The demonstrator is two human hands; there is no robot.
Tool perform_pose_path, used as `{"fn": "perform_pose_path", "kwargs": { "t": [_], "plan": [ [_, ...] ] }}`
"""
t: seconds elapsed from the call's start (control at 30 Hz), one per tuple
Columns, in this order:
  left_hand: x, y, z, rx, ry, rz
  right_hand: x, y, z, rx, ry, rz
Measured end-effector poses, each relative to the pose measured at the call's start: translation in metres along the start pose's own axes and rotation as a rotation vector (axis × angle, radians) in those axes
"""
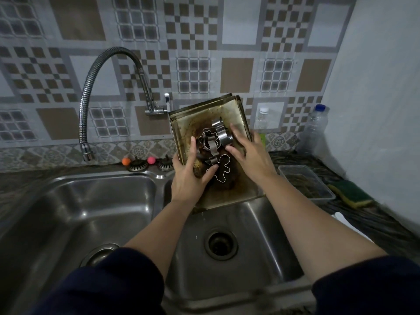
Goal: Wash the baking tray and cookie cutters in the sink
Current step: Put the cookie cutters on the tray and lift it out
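Our left hand (189, 176) grips the left edge of the stained, browned rectangular metal baking tray (234, 189): the thumb curls onto the tray's face and touches the silver gingerbread-man cookie cutter (221, 170), while the other fingers wrap behind the edge, apart from one finger lying straight up along the rim. Our right hand (248, 153) lies spread on the tray's right side, fingers fairly straight and pressed beside the cluster of silver metal cookie cutters (216, 138); whether any finger hooks the far edge we cannot tell.

The tray is tilted up, its long axis running from about 5 o'clock near us to 11 o'clock toward the wall, its soiled face turned to us. Its lower end hangs over the back rim of the right basin of the stainless steel double sink (261, 246). A second tray edge shows just behind its top. The cutters lie on the upper middle of the tray, the gingerbread one lowest, at 6 o'clock from the rest.

At 9 o'clock from the tray, the flexible chrome gooseneck tap (91, 87) arches over the left basin. At 3 o'clock on the dark worktop (363, 214) sits a clear plastic container (306, 181), with a green and yellow sponge (351, 193) just beside it. Two clear plastic bottles (316, 128) stand against the wall at 2 o'clock.
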State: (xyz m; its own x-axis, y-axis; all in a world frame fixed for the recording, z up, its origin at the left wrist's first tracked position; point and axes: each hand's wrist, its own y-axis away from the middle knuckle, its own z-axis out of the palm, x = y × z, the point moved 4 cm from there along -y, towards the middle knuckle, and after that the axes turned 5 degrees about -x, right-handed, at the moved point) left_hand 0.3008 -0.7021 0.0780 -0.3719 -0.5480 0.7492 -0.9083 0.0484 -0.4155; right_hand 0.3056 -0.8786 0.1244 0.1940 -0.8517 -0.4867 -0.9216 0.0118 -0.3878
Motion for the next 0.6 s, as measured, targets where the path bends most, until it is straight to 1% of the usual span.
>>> {"fn": "perform_pose_path", "kwargs": {
  "t": [0.13, 0.37, 0.6],
  "plan": [
    [0.009, -0.006, 0.0, 0.004, 0.041, -0.017, -0.004, -0.01, -0.014, 0.033, 0.09, -0.053],
    [0.022, -0.011, 0.002, 0.024, 0.068, -0.014, -0.003, -0.02, -0.027, 0.055, 0.061, -0.084],
    [0.027, -0.015, 0.003, 0.021, 0.098, -0.023, -0.004, -0.024, -0.035, 0.073, 0.085, -0.102]
  ]
}}
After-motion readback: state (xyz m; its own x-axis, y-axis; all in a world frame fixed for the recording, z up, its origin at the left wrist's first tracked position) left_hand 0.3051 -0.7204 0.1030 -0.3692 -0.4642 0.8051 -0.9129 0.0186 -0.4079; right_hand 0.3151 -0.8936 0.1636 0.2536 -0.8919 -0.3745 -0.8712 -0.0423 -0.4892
